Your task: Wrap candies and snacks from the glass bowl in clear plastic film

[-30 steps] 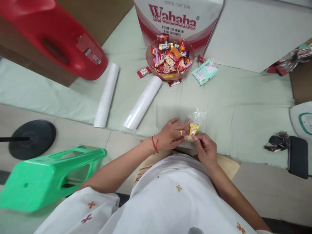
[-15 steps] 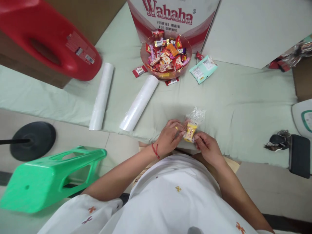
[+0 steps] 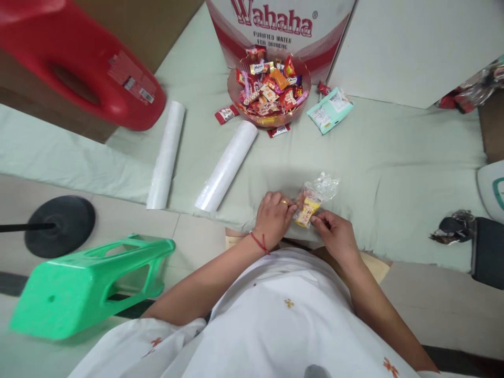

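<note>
At the near edge of the cloth-covered table, a small clear plastic bag (image 3: 323, 185) lies between my hands with its crinkled end pointing away from me. A yellow wrapped candy (image 3: 307, 212) with red print shows at its near part; whether it is fully inside the bag I cannot tell. My left hand (image 3: 272, 216), with a ring and a red string bracelet, is closed in a pinch at the bag's left side. On the right, my right hand (image 3: 337, 233) pinches the near right corner of the bag between thumb and forefinger, beside the candy.
A glass bowl (image 3: 241, 107) heaped with wrapped candies stands before a Wahaha carton (image 3: 331, 44). Two white plastic-film rolls (image 3: 227, 167), a mint packet (image 3: 329, 110), a red jug (image 3: 137, 113), keys (image 3: 452, 228) and a phone (image 3: 488, 252) lie around. A green stool (image 3: 66, 299) is on the left.
The yellow candy has tilted clockwise and the bag's crinkled end has shifted slightly right. My left hand has turned a little, its fingers more curled over. Both hands keep their pinch.
</note>
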Motion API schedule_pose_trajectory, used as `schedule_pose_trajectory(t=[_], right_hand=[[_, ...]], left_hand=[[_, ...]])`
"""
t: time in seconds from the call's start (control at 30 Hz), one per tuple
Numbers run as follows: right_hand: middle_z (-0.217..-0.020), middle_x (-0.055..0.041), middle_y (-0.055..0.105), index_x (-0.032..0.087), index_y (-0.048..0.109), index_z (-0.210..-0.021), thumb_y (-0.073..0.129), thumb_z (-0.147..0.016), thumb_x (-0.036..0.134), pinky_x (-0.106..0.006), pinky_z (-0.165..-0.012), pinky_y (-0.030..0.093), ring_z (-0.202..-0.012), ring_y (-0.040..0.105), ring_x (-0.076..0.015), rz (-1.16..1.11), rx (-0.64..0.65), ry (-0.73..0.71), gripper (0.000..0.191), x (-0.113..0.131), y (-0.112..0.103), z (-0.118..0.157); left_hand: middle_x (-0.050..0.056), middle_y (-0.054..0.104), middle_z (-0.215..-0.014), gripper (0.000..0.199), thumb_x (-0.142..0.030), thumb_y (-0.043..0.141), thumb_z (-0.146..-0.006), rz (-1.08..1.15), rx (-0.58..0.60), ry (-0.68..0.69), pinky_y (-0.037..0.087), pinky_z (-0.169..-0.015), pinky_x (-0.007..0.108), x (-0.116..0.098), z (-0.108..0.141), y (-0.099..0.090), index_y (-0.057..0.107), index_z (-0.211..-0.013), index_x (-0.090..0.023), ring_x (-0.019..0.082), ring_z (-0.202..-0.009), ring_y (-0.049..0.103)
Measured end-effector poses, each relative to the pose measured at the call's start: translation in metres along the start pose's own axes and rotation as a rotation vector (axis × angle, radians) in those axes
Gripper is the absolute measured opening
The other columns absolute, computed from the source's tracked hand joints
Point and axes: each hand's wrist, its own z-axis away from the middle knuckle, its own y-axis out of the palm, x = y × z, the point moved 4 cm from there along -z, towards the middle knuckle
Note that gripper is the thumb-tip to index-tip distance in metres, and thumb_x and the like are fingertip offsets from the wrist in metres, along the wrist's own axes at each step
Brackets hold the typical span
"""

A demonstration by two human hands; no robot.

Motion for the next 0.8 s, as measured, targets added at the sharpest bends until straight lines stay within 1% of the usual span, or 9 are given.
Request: schedule_pose_trajectory(t=[0.1,0.2,0.3,0.43,0.5,0.57,0.63,0.73,0.8], right_hand=[[-0.064,0.0004,0.062,0.021,0.067,-0.077,0.058,-0.094,0.049,-0.028,-0.060,0.036,-0.059,0.050,-0.0150,0.039,-0.028,-0.039,0.035,0.003,0.002,0.000],[-0.068,-0.0006,0.065,0.021,0.068,-0.077,0.058,-0.094,0.047,-0.028,-0.062,0.037,-0.061,0.052,-0.0154,0.070,-0.049,-0.066,0.033,0.003,0.004,0.000],[-0.067,0.0001,0.064,0.021,0.068,-0.078,0.059,-0.093,0.046,-0.027,-0.060,0.038,-0.061,0.052,-0.0152,0.020,-0.029,-0.057,0.030,0.000,0.004,0.000],[-0.063,0.0027,0.060,0.021,0.067,-0.082,0.061,-0.093,0.043,-0.025,-0.055,0.037,-0.057,0.051,-0.0137,-0.097,-0.045,-0.020,0.026,-0.005,0.002,0.006],[-0.065,0.0026,0.060,0.021,0.066,-0.084,0.060,-0.094,0.042,-0.025,-0.055,0.038,-0.057,0.051,-0.0132,-0.120,-0.103,-0.043,0.024,-0.002,-0.001,0.012],[-0.070,0.0016,0.063,0.021,0.065,-0.085,0.059,-0.096,0.040,-0.025,-0.058,0.040,-0.060,0.053,-0.0133,-0.117,-0.152,-0.102,0.022,0.004,-0.002,0.018],[-0.077,0.0000,0.066,0.021,0.066,-0.089,0.057,-0.097,0.037,-0.026,-0.062,0.043,-0.064,0.056,-0.0139,-0.081,-0.142,-0.173,0.019,0.010,0.000,0.019],[-0.085,-0.0021,0.069,0.021,0.067,-0.094,0.054,-0.097,0.032,-0.027,-0.066,0.044,-0.069,0.058,-0.0153,0.028,-0.061,-0.220,0.017,0.017,0.008,0.014],[-0.084,-0.0022,0.070,0.021,0.067,-0.094,0.053,-0.096,0.031,-0.028,-0.065,0.043,-0.068,0.058,-0.0157,0.068,-0.018,-0.201,0.017,0.017,0.010,0.011]], left_hand=[[0.010,0.065,-0.091,0.021,-0.035,0.054,-0.104,-0.021,-0.060,-0.045,0.047,-0.077,0.040,0.001,-0.001,0.004,0.063,-0.096,-0.018,0.026,-0.087,0.055],[0.008,0.066,-0.085,0.019,-0.029,0.052,-0.104,0.026,0.014,-0.002,0.047,-0.077,0.038,0.005,-0.008,0.003,0.062,-0.091,-0.019,0.025,-0.082,0.057],[0.006,0.068,-0.085,0.015,-0.022,0.052,-0.101,0.190,0.067,0.033,0.049,-0.079,0.036,0.013,-0.012,-0.008,0.062,-0.090,-0.020,0.022,-0.083,0.060],[0.005,0.067,-0.088,0.012,-0.016,0.053,-0.096,0.394,-0.060,-0.087,0.051,-0.078,0.033,0.024,-0.007,-0.030,0.064,-0.097,-0.019,0.019,-0.084,0.061],[0.005,0.067,-0.090,0.018,-0.013,0.050,-0.095,0.454,-0.125,-0.078,0.051,-0.079,0.033,0.022,-0.002,-0.036,0.067,-0.098,-0.019,0.019,-0.084,0.060],[0.006,0.068,-0.097,0.026,-0.010,0.047,-0.094,0.478,-0.128,0.027,0.052,-0.083,0.035,0.014,0.000,-0.035,0.070,-0.102,-0.020,0.019,-0.090,0.061],[0.007,0.070,-0.102,0.030,-0.010,0.046,-0.094,0.428,-0.082,0.124,0.052,-0.086,0.036,0.005,0.000,-0.026,0.072,-0.106,-0.021,0.020,-0.095,0.060],[0.008,0.071,-0.102,0.030,-0.011,0.049,-0.094,0.274,0.014,0.150,0.052,-0.083,0.036,0.000,-0.004,-0.010,0.072,-0.111,-0.020,0.022,-0.094,0.061],[0.008,0.071,-0.099,0.030,-0.011,0.050,-0.094,0.214,0.020,0.150,0.052,-0.079,0.035,-0.001,-0.006,-0.007,0.073,-0.111,-0.021,0.023,-0.093,0.060]])
